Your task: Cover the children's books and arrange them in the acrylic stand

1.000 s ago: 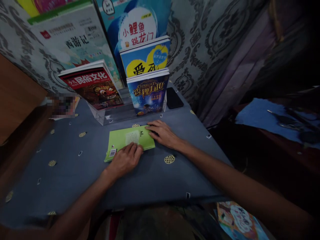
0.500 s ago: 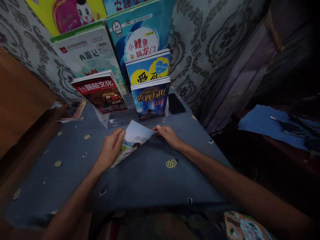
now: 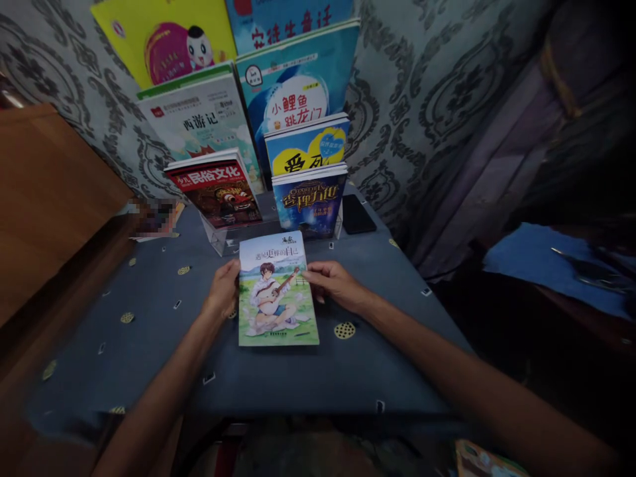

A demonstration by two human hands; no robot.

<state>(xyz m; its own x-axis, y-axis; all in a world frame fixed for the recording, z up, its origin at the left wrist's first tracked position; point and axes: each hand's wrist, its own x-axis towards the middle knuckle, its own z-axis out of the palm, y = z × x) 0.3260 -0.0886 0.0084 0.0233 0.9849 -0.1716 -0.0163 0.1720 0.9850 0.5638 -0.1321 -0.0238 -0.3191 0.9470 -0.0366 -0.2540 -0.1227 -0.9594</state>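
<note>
Between my two hands is a thin book (image 3: 278,291), its front cover facing me, showing a drawn figure with a guitar on grass. My left hand (image 3: 223,288) grips its left edge, with the fingertips partly hidden behind the cover. At the right edge, my right hand (image 3: 330,285) pinches the book, thumb in front. Just beyond it, a clear stand (image 3: 216,240) carries a red-titled book (image 3: 218,192) on the left and a dark blue book (image 3: 311,199) on the right. A yellow and blue book (image 3: 308,149) shows behind the dark blue one.
Larger books, including a teal one (image 3: 298,79) and a yellow one (image 3: 169,43), rise behind against the patterned wall. A black phone (image 3: 358,215) lies right of the stand. The blue tablecloth (image 3: 397,344) ends near me. Blue cloth (image 3: 536,265) lies at the far right.
The book has turned from tilted and folded away to flat on, so its whole cover now shows. My right hand has moved down along its edge. The view has shifted slightly.
</note>
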